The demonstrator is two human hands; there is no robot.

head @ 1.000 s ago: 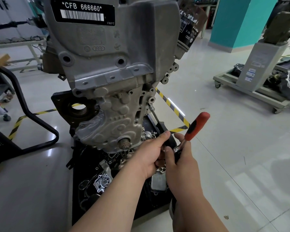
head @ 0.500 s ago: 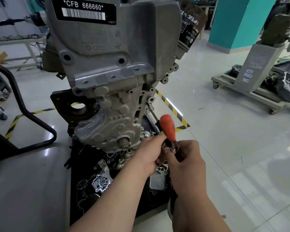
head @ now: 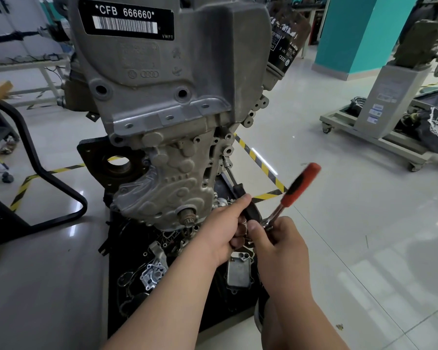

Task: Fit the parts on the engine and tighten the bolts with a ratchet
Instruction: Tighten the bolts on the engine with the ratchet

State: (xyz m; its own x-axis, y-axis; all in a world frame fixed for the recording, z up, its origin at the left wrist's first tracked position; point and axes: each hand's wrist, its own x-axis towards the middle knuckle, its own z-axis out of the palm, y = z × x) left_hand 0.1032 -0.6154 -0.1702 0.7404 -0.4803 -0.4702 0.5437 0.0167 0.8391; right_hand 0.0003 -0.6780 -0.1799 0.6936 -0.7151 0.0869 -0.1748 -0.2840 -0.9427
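Right in front stands the engine point(head: 162, 97), upright on its black stand, white lettering "CFB 666660" on the label plate point(head: 127, 18) up top and a black oil filter point(head: 286, 46) jutting out at its upper right. Both hands are low at the engine's right edge. The left hand point(head: 223, 231) grips the black sleeve of a long extension bar point(head: 229, 173), thumb laid along it and fingers curled underneath. That bar slants up and left, and its socket end sits against a bolt boss on the engine's right flank. The right hand point(head: 281, 238), just beside the left, is clenched round the metal shank of the ratchet point(head: 300, 185) close to its head. The ratchet's red-orange handle angles up and to the right, clear of the engine and blurred. Where the ratchet head meets the bar is hidden between the two hands. Below the wrists, on the black base tray point(head: 127, 319), lie loose parts: a silvery pump housing point(head: 153, 274) to the left and a flat rectangular metal cooler point(head: 238, 271) under the left hand. Yellow-and-black floor tape point(head: 261, 165) runs behind the ratchet, and a wheeled cart point(head: 379, 140) is parked well off to the right
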